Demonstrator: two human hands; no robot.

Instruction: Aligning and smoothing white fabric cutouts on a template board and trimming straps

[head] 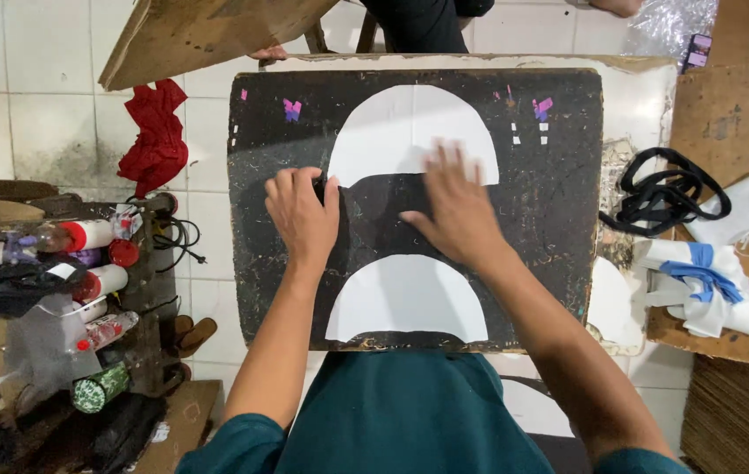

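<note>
A black, scuffed work board (550, 211) lies in front of me. On it are two white half-round paper shapes, one at the far side (392, 123) and one near me (405, 303). Between them lies a dark curved piece (374, 206), hard to tell from the board. My left hand (302, 215) rests on the dark piece's left end, fingers curled over something small and black. My right hand (455, 206) presses flat, fingers spread, over the lower right edge of the far white shape.
A red cloth (157, 136) hangs at the left. A cluttered rack with bottles and cans (85, 281) stands at lower left. Black straps (664, 197) and white rolls with blue tape (708, 281) lie at the right. Another person's dark clothing (418, 22) shows beyond the board.
</note>
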